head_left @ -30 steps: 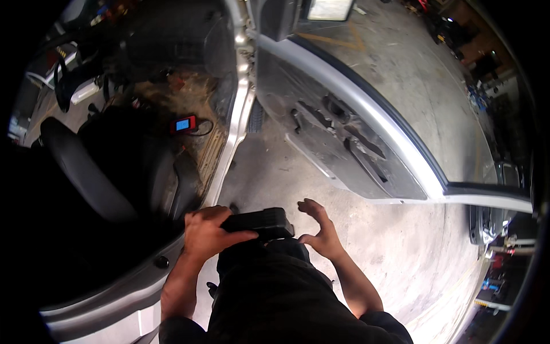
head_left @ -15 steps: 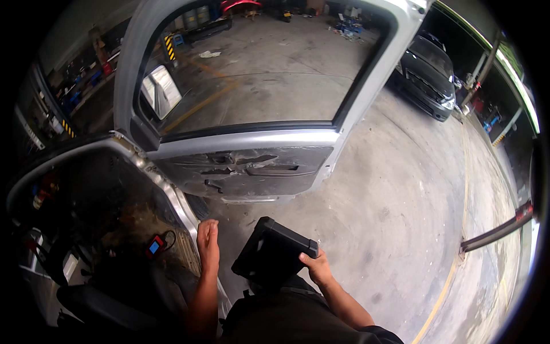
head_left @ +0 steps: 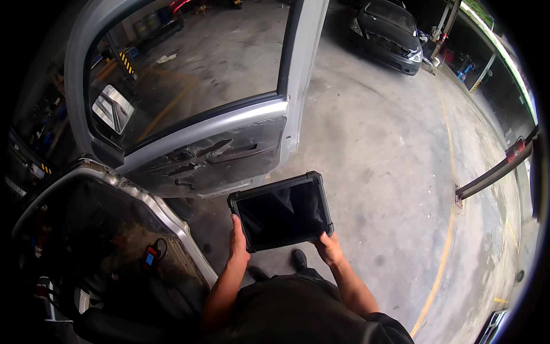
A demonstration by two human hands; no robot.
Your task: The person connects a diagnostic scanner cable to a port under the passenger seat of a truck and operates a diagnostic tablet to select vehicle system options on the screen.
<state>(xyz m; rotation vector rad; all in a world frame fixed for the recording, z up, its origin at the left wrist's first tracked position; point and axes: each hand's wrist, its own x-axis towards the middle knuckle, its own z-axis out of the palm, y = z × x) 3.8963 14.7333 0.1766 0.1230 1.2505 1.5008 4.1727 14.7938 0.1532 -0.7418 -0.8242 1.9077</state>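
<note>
While both hands, left (head_left: 239,243) and right (head_left: 327,247), grip a dark tablet (head_left: 282,211), an open silver car door (head_left: 195,149) stands just ahead.

Ahead-left: open silver car door (head_left: 200,146) stands just beyond the tablet (head_left: 282,211), blocking reach there | Left: door sill (head_left: 172,226) and dark cabin close beside the left hand (head_left: 238,243) | Right: bare concrete floor (head_left: 389,172) open past the right hand (head_left: 327,247) | Far: dark car (head_left: 389,34) and red-tipped bar (head_left: 498,169), well apart
</note>
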